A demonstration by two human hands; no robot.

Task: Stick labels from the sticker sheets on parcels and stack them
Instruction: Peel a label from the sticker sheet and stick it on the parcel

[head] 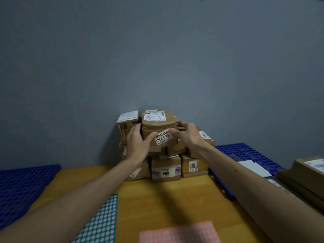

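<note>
Grey-blue wall (157,50) at the back, wooden table (157,199) before me

- Item 1: stack (165,170) of brown parcels, about 3 tiers, pushed against the wall, I judge so it cannot tip backwards
- Item 2: top parcel (159,127), on the upper tier beside a smaller box; 1 orange dot (174,117) on its top face, so labelling looks done
- Item 3: my left hand (138,142), fingers wrapped round its left side, thumb on the front
- Item 4: my right hand (187,135), curled over its right edge; both grip it, probably to square it up
- Item 5: teal sticker sheet (103,223) and pink sticker sheet (180,232), near edge, within reach
- Item 6: more parcels (306,172) at the right, beside a blue mat (245,155)
</note>
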